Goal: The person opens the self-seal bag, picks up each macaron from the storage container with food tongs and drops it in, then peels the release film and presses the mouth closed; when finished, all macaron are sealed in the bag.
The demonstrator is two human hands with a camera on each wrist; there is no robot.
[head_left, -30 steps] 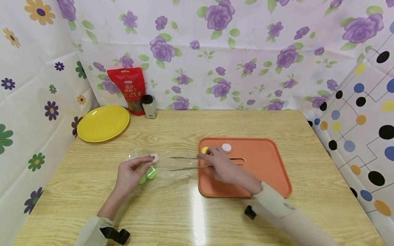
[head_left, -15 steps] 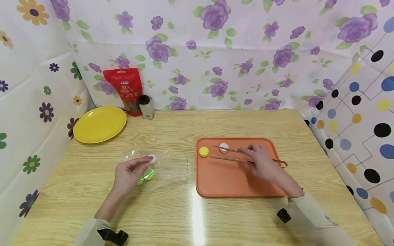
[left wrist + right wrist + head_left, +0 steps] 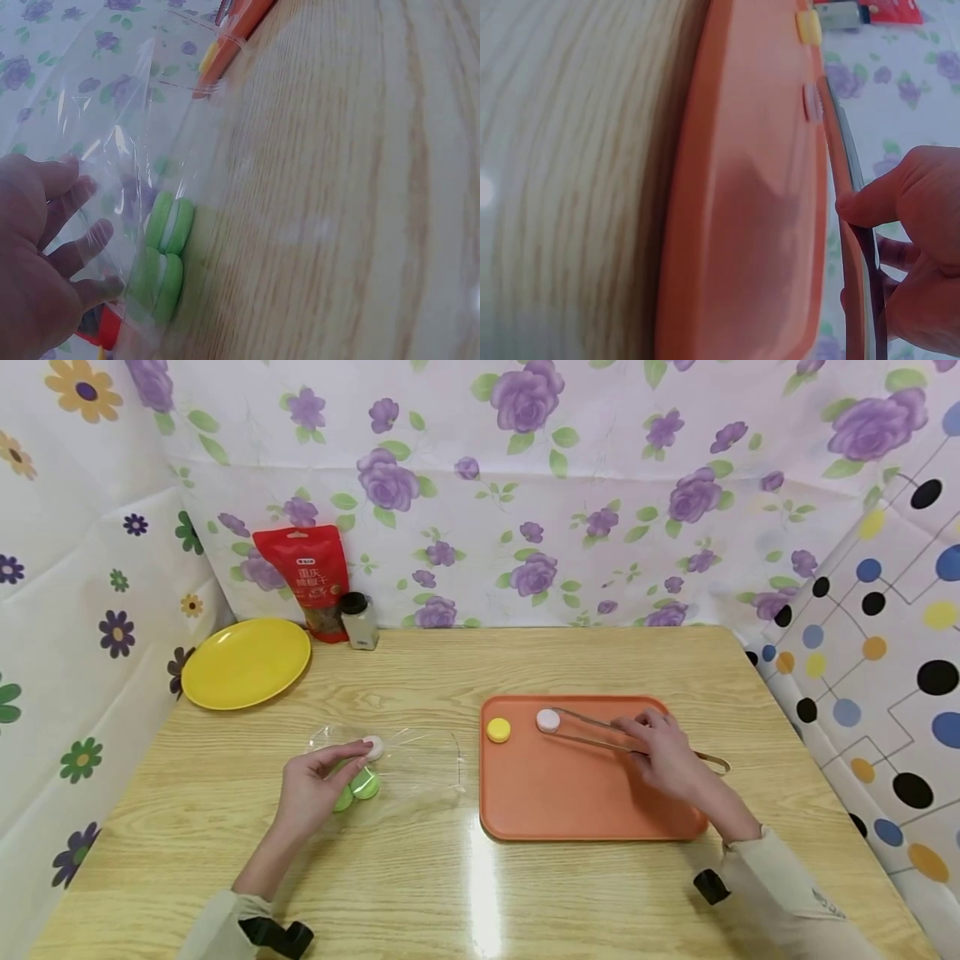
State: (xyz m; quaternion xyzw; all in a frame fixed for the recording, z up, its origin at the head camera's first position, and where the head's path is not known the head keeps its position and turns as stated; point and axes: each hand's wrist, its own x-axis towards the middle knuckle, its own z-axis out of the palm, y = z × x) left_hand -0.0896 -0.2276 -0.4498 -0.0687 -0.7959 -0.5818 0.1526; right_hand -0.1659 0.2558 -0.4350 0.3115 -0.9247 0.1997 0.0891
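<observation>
My left hand (image 3: 313, 789) pinches the upper side of a clear plastic bag (image 3: 423, 760), which lies flat on the table. Inside it, by my fingertips, are green macarons (image 3: 169, 225) and a white one (image 3: 375, 747). Over the orange tray (image 3: 570, 802), my right hand (image 3: 663, 752) grips metal tongs (image 3: 600, 743) around their middle. The tong tips reach either side of a pale pink macaron (image 3: 548, 720); whether they press on it I cannot tell. Left of that, a yellow macaron (image 3: 498, 730) sits in the tray's corner.
At the back left stand a yellow plate (image 3: 246, 664), a red pouch (image 3: 306, 577) and a small jar with a black lid (image 3: 359, 622). Patterned cloth hangs behind the wooden table (image 3: 405, 877) and on both sides.
My right hand has drawn the tongs rightward, away from the bag's mouth, and their tips now flank the pink macaron. My left hand stays on the bag.
</observation>
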